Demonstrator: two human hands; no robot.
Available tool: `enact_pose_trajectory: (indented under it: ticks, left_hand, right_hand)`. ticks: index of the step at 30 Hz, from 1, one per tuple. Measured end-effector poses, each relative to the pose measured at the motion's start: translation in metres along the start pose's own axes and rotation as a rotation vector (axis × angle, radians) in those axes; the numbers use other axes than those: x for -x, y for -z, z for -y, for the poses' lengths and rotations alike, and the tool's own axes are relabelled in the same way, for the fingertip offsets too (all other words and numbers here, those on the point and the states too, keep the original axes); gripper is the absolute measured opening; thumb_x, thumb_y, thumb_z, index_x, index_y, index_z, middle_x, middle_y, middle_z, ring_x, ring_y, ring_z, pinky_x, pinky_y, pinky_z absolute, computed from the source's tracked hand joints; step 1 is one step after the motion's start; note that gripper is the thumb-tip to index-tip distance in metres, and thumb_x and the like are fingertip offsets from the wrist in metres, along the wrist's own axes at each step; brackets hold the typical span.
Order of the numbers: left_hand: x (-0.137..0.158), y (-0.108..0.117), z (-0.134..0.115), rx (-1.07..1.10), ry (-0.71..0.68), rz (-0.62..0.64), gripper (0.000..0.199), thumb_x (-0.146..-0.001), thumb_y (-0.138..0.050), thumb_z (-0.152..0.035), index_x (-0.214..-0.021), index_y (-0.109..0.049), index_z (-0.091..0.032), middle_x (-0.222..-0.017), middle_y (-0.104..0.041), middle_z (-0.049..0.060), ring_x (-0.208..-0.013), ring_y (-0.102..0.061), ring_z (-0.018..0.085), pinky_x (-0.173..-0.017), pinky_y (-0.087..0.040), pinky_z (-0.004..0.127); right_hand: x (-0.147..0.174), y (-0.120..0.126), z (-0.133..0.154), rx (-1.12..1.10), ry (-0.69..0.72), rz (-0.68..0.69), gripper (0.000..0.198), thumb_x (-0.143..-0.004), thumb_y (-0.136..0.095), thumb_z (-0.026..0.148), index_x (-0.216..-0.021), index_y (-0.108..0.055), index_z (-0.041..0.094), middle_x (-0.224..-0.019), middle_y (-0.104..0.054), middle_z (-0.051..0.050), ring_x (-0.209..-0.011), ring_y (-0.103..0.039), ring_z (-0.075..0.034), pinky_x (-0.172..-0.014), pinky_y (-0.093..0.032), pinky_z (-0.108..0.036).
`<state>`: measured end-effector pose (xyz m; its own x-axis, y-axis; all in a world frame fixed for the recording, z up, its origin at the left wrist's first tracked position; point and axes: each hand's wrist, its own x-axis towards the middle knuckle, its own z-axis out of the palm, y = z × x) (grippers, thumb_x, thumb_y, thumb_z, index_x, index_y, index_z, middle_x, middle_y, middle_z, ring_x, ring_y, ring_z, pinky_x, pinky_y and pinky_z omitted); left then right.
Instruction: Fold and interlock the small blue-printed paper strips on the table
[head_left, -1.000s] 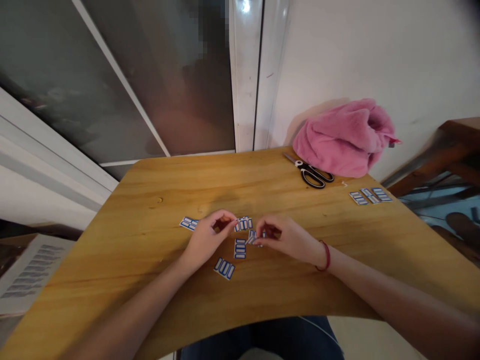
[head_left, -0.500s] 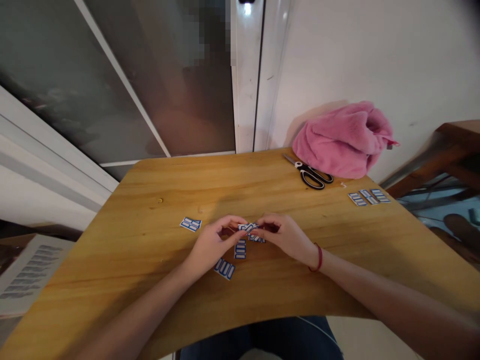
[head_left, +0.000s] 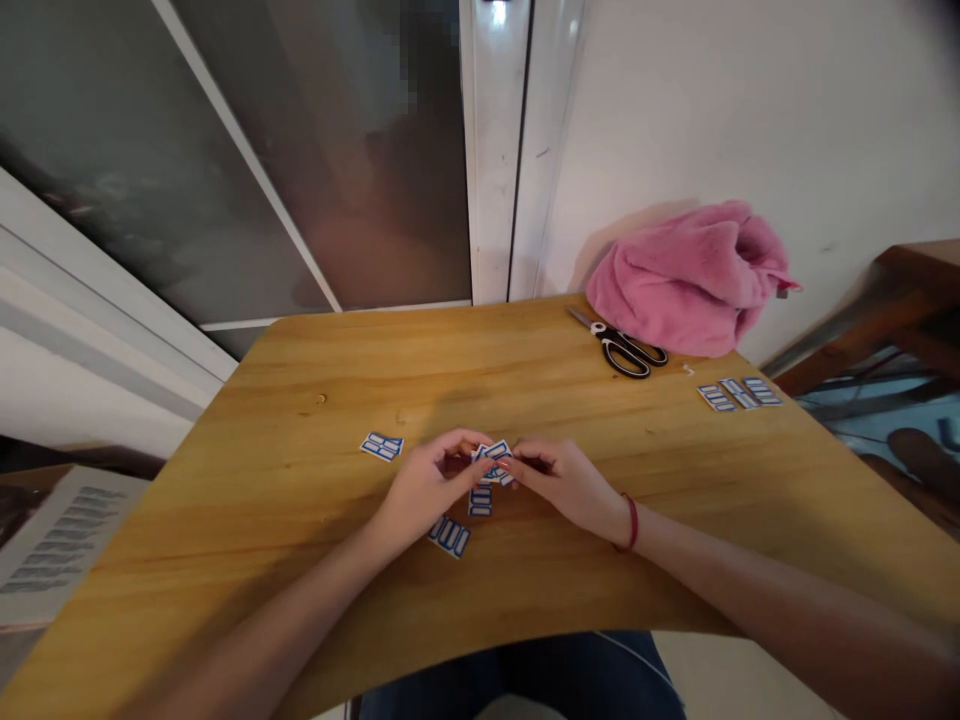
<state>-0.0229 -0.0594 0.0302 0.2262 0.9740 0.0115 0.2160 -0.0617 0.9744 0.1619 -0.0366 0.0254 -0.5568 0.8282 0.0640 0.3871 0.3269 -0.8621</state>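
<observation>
Small white sheets of blue-bordered labels (head_left: 495, 460) are pinched between my two hands above the table's middle. My left hand (head_left: 430, 482) grips their left side with thumb and fingers. On the right side, my right hand (head_left: 576, 486) has its thumb and fingertips closed on the same sheets, and a red band circles that wrist. Just below the held sheets lies one loose label sheet (head_left: 480, 501). Another label sheet (head_left: 452, 537) is partly covered by my left hand. Left of that hand, a few overlapping label sheets (head_left: 382, 446) rest on the wood.
Black-handled scissors (head_left: 624, 350) lie at the back right, beside a pink plush cloth bundle (head_left: 682, 280). Three label sheets (head_left: 739, 395) sit near the right edge of the wooden table (head_left: 225, 500). A cardboard box (head_left: 67, 540) stands at the left, and a tiny ring-like bit (head_left: 321, 399) lies at back left.
My right hand has shifted slightly left and down. The held sheets now overlap more closely in a fanned bunch, and the sheet that showed beneath my right fingertips is no longer visible separately.
</observation>
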Motion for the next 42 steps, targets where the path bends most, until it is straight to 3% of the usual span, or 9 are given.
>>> enact_pose_trajectory:
  ticks: [6, 16, 21, 27, 32, 36, 42]
  left_hand:
    - [0.001, -0.002, 0.001, -0.123, 0.014, -0.011, 0.015, -0.078, -0.057, -0.030, -0.086, -0.061, -0.017, -0.077, -0.062, 0.000, -0.069, -0.056, 0.011, -0.064, -0.045, 0.020]
    - [0.000, 0.000, -0.002, 0.010, 0.069, 0.072, 0.018, -0.077, -0.058, -0.032, -0.085, -0.062, -0.017, -0.079, -0.064, 0.001, -0.070, -0.057, 0.011, -0.063, -0.047, 0.021]
    - [-0.002, 0.003, 0.001, -0.003, 0.088, -0.014, 0.021, -0.078, -0.057, -0.036, -0.080, -0.061, -0.016, -0.070, -0.060, -0.001, -0.062, -0.054, 0.010, -0.057, -0.045, 0.020]
    - [-0.002, 0.005, 0.004, 0.011, 0.095, -0.039, 0.024, -0.078, -0.057, -0.039, -0.083, -0.061, -0.016, -0.072, -0.061, 0.000, -0.060, -0.054, 0.009, -0.056, -0.046, 0.019]
    - [-0.001, 0.002, 0.004, 0.001, 0.063, -0.024, 0.023, -0.079, -0.056, -0.039, -0.083, -0.061, -0.017, -0.071, -0.059, 0.000, -0.062, -0.053, 0.010, -0.056, -0.046, 0.020]
    - [-0.001, 0.001, 0.000, -0.027, 0.033, -0.002, 0.019, -0.079, -0.056, -0.035, -0.079, -0.061, -0.016, -0.069, -0.059, -0.001, -0.062, -0.052, 0.009, -0.057, -0.043, 0.019]
    - [-0.001, 0.003, 0.000, -0.022, 0.077, -0.017, 0.023, -0.079, -0.055, -0.038, -0.082, -0.060, -0.016, -0.071, -0.059, 0.000, -0.062, -0.053, 0.010, -0.057, -0.045, 0.021]
  right_hand:
    - [-0.001, -0.001, 0.001, 0.118, 0.070, -0.043, 0.034, -0.089, -0.041, 0.036, -0.065, -0.053, 0.016, -0.061, -0.049, 0.001, -0.057, -0.041, -0.009, -0.053, -0.031, -0.021]
    - [-0.001, 0.001, -0.004, 0.217, 0.080, -0.040, 0.032, -0.086, -0.047, 0.038, -0.064, -0.054, 0.017, -0.058, -0.049, 0.003, -0.055, -0.042, -0.008, -0.051, -0.030, -0.020]
    - [-0.003, 0.009, -0.006, 0.210, 0.053, -0.154, 0.021, -0.087, -0.046, 0.034, -0.084, -0.060, 0.018, -0.067, -0.058, 0.001, -0.059, -0.048, -0.009, -0.055, -0.034, -0.020]
    - [-0.007, 0.024, -0.013, 0.264, -0.001, -0.288, 0.034, -0.090, -0.038, 0.035, -0.065, -0.052, 0.016, -0.057, -0.051, 0.001, -0.054, -0.045, -0.009, -0.053, -0.033, -0.022]
    - [-0.004, 0.010, -0.005, -0.008, 0.060, -0.168, 0.024, -0.088, -0.044, 0.036, -0.100, -0.055, 0.018, -0.077, -0.059, -0.001, -0.065, -0.051, -0.010, -0.056, -0.038, -0.020]
    - [-0.003, 0.003, 0.000, 0.028, 0.052, -0.069, 0.024, -0.083, -0.051, 0.040, -0.080, -0.060, 0.018, -0.065, -0.056, 0.001, -0.057, -0.046, -0.009, -0.051, -0.034, -0.020]
    - [-0.007, 0.019, -0.009, 0.003, -0.045, -0.261, 0.036, -0.087, -0.041, 0.042, -0.068, -0.056, 0.016, -0.057, -0.052, 0.001, -0.053, -0.046, -0.009, -0.050, -0.035, -0.020]
